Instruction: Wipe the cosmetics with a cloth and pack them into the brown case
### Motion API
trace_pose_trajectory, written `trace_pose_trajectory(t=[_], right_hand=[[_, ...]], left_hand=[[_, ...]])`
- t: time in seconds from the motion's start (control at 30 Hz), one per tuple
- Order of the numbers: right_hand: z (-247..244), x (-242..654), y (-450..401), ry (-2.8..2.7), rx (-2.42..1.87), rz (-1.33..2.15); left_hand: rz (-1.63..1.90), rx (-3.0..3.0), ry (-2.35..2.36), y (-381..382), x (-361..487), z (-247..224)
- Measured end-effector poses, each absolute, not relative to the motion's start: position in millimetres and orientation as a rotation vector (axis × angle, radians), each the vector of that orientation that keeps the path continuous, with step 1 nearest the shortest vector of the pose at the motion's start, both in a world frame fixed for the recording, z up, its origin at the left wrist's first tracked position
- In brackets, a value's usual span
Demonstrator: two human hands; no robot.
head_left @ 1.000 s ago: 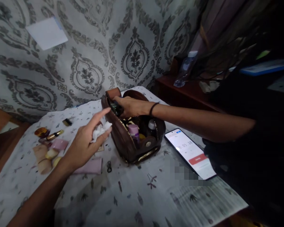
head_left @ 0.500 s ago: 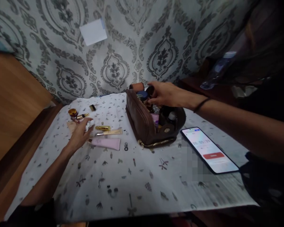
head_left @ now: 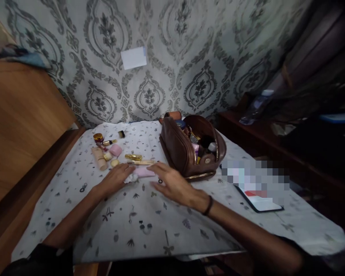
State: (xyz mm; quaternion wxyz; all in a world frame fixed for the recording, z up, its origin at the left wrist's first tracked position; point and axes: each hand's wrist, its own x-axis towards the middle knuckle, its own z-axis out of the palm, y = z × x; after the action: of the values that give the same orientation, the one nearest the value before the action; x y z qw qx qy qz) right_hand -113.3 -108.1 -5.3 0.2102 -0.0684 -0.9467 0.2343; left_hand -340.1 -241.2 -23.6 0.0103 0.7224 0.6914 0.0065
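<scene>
My left hand (head_left: 115,180) is low over the cloth, its fingers closed over a crumpled white tissue (head_left: 131,177). Close to its fingertips lies a pale pink squeeze tube (head_left: 143,171). My right hand (head_left: 175,184) reaches to the tube's right end with thumb and fingers apart; whether it touches the tube I cannot tell. Behind the tube are a slim makeup brush (head_left: 140,162) and a gold lipstick tube (head_left: 133,157). The brown makeup bag (head_left: 178,147) stands unzipped at the right, with several cosmetics inside.
Left of my hands lie a beige tube (head_left: 99,158), a pink sponge (head_left: 115,150), a gold-and-red jar (head_left: 98,137) and a small dark-and-gold piece (head_left: 121,134). A phone (head_left: 264,203), partly pixelated, rests right of the bag. A plastic bottle (head_left: 255,107) stands beyond the table.
My right hand has come out of the bag and moved left to the pink tube. My left hand has shifted right with the tissue; the pink sponge now shows. The view has turned slightly.
</scene>
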Motion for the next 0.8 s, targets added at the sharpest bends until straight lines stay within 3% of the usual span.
trace_pose_trajectory(t=[0.2,0.4,0.57,0.67,0.8], right_hand=[[-52.8,-148.5,-131.3,-2.854,-0.367,0.458],[-48.8,-147.2,-136.9,-2.749,-0.667,0.754],[-48.3,-143.6,-144.5,-2.500,-0.857,0.963],[-51.3,-139.0,-143.6,-2.402,-0.828,1.002],[-58.7,-137.4,-136.6,-2.290,-0.713,1.186]], left_hand=[[0.162,2.441,1.956,-254.7,-328.4,-29.7],[0.724,2.421,2.037,-246.1,-325.4,-25.9],[1.272,1.874,2.205,-215.9,-315.1,-26.4],[1.643,1.449,2.092,-203.2,-304.4,-32.4],[1.855,1.132,1.813,-197.6,-296.1,-44.5]])
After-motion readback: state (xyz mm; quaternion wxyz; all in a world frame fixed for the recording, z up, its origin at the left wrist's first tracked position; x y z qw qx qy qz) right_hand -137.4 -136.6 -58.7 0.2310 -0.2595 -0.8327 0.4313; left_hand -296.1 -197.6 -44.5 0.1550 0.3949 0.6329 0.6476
